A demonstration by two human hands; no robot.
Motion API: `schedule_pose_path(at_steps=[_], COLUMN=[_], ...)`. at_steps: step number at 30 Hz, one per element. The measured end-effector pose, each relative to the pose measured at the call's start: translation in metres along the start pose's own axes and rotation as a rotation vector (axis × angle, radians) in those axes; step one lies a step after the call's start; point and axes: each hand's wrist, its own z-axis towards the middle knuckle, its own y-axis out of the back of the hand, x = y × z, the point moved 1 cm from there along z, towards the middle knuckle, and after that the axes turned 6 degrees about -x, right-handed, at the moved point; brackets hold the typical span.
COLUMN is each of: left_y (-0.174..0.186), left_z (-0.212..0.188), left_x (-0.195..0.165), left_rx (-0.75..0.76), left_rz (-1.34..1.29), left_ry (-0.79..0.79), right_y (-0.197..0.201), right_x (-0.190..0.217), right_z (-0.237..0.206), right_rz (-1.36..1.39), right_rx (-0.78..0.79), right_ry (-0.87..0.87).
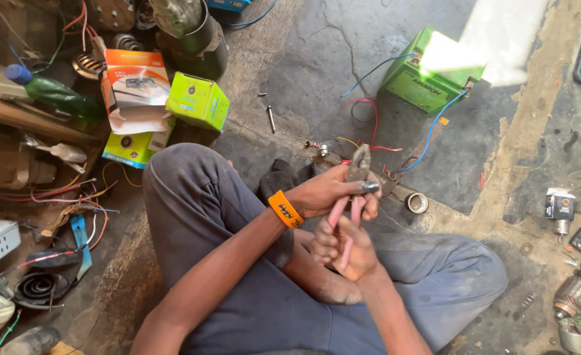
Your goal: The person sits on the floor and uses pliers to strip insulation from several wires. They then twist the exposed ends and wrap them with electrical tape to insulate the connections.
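I sit cross-legged on a concrete floor and hold pliers (pixel 358 165) with pink handles upright over my lap. My left hand (pixel 326 192), with an orange wristband, wraps around the pliers just below the grey jaws. A small silver metal piece (pixel 371 187) sits at its fingertips. Lower down, my right hand (pixel 344 251) closes around the ends of the pink handles. The jaws point away from me, toward thin red and yellow wires (pixel 368 141) on the floor.
A green battery (pixel 416 85) with blue and red wires stands ahead. A tape roll (pixel 416 202) lies right of the hands and bolts (pixel 270 118) lie further off. Boxes (pixel 198 102), a green bottle (pixel 53 95) and tangled wires crowd the left. Motor parts (pixel 576 289) lie at the right.
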Motion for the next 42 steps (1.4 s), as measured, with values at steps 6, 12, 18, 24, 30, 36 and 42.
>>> schedule_pose_path(at_steps=[6,12,18,24,30,36,42], left_y=[-0.002,-0.009,-0.025,-0.031,-0.047,-0.046,-0.049], left_z=[0.002,0.006,-0.013,-0.037,0.003,0.019,0.030], left_x=[0.005,-0.001,-0.056,-0.098,-0.060,-0.056,-0.051], left_rx=[-0.304,-0.412,-0.290,-0.228,-0.202,-0.301,-0.369], left_rz=[0.228,0.179,0.845,0.887,1.119,1.193,1.222], left_ry=[-0.042,0.023,-0.106,-0.647,-0.528,-0.528,-0.628], right_y=[-0.008,0.002,-0.020,-0.037,-0.029,-0.008,0.004], right_x=[-0.010,-0.014,0.025,0.039,0.048,0.067,0.075], right_z=[0.024,0.032,0.008,-0.006,-0.012,-0.019,-0.032], right_rz=[-0.329,-0.226,-0.145,0.050,0.109,0.227,0.197], right_rx=[-0.278,-0.338,0.229,0.762,0.728,0.725,0.501], right_ry=[0.209,0.183,0.134,0.003,-0.069,-0.071,-0.078])
